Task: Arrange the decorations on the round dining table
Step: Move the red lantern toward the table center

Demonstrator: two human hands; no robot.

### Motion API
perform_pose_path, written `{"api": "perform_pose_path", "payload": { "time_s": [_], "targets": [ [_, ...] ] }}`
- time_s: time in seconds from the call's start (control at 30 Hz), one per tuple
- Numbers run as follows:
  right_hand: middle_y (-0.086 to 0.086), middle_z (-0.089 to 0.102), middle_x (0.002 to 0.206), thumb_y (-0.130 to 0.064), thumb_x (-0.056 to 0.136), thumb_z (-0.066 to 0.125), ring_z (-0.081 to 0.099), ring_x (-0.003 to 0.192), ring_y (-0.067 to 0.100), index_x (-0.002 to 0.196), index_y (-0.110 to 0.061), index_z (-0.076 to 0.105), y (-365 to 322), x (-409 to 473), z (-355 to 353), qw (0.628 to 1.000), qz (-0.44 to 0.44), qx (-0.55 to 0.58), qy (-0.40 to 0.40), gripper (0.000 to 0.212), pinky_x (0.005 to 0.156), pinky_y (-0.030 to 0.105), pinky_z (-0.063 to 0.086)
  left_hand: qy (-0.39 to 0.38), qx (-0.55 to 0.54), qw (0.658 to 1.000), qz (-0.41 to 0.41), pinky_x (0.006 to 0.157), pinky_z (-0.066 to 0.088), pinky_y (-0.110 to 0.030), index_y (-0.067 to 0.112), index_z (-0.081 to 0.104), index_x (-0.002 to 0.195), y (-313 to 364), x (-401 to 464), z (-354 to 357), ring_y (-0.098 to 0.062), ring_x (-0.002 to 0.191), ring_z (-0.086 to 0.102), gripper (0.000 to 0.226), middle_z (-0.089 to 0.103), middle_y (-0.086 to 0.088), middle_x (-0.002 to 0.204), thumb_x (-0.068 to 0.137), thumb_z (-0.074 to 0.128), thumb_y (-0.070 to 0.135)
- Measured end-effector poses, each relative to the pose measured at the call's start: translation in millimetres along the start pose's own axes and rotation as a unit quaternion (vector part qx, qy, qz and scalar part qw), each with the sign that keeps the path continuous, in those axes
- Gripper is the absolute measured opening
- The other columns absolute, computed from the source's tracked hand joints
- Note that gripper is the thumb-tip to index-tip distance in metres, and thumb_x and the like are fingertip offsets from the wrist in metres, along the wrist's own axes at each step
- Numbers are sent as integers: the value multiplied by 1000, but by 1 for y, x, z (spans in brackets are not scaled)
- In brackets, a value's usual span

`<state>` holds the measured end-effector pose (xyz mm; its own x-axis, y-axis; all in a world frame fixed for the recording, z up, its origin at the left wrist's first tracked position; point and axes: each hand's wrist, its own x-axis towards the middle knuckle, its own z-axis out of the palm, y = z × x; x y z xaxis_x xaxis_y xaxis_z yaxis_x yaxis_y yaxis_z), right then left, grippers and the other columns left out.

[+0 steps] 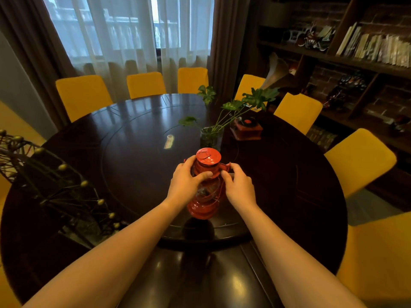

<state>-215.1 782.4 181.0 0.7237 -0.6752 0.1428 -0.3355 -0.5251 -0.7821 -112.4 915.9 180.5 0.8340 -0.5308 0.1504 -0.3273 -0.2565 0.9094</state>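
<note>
Hands grip a red lantern [208,183] on a dark, round dining surface [133,134] ringed by yellow chairs [83,94] before a sheer-curtained window [124,27].

Bookshelves [355,56] line the brick wall to the right. A glass vase of green leaves [212,136] stands just beyond the lantern, with a small red toy gramophone [246,127] beside it; a wire Ferris-wheel ornament [51,181] sits at the left edge. The left hand [186,183] curls round the lantern's upper left side, thumb across its front, while the right hand [239,185] closes on the right side. The lantern stands tilted on the inner turntable's near rim, though whether its base fully rests there is unclear.
</note>
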Motion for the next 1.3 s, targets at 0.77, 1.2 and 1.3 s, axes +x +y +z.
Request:
{"api": "perform_pose_path", "payload": {
  "time_s": [0.77,1.2,1.3],
  "targets": [
    [1,70,115,-26,94,55,62,107,30,123,-29,56,87,139,50,999,35,-2,-20,29,77,33,41,86,70,991,-78,97,48,-37,32,43,144,-59,93,93,-21,119,57,80,56,-1,130,76,71,64],
    [0,69,113,-30,96,52,63,102,27,118,-32,56,101,147,60,999,40,-17,-32,23,72,31,39,94,80,989,-86,95,52,-44,36,47,133,-68,94,100,-18,111,60,73,59,3,120,72,72,68],
    [-1,68,114,-30,96,52,63,105,26,121,-33,55,104,146,64,998,48,-11,-29,25,73,30,38,78,89,989,-85,95,52,-45,37,47,130,-72,93,99,-19,111,60,70,59,4,119,72,72,68]
  ]
}}
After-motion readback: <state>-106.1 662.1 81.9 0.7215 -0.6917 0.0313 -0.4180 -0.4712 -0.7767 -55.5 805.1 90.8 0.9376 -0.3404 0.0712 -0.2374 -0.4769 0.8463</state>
